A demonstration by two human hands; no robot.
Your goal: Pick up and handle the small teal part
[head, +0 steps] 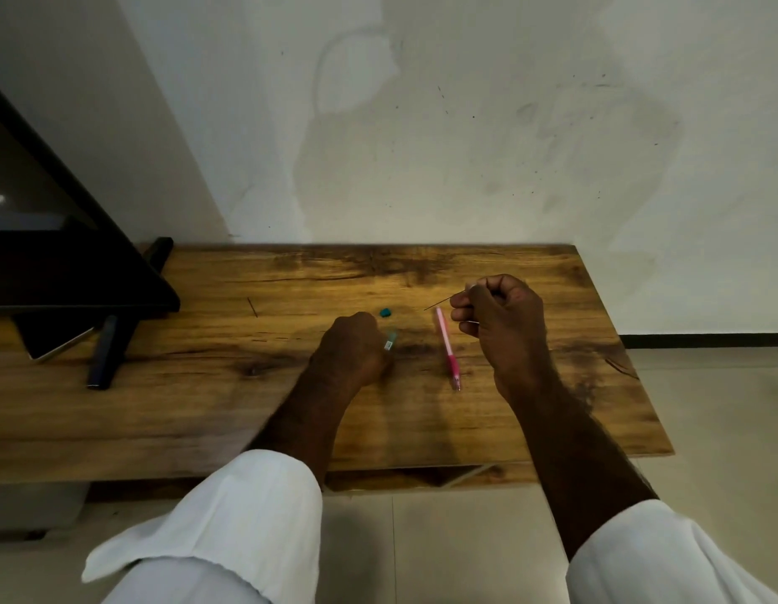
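Hands work low over a wooden bench (pixel 204 407) that stands against a pale, stained wall (pixel 465 146). The right hand (pixel 500 324) hovers above the far right part of the bench, its grip closed in a pinch on a thin dark lead (pixel 437 303) that sticks out leftward and slightly down from between thumb and fingertips (a second thin sliver seems to show lower in the same hand, too fine to be sure of). The left hand (pixel 352 346) rests on the bench near the middle, its fingers curled round a small clear tube with a teal tint and a white label (pixel 390 342), only the upper end of which shows past the knuckles. Between the two hands a pink mechanical pencil (pixel 447 348) lies flat on the wood, tip toward the near edge. A small teal cap (pixel 385 313) sits just beyond the left hand, apart from the tube. Farther left, a short dark stick (pixel 252 307) lies alone on the wood. A black stand with a dark screen (pixel 73 272) occupies the left end. White sleeves (pixel 230 529) cover both forearms.
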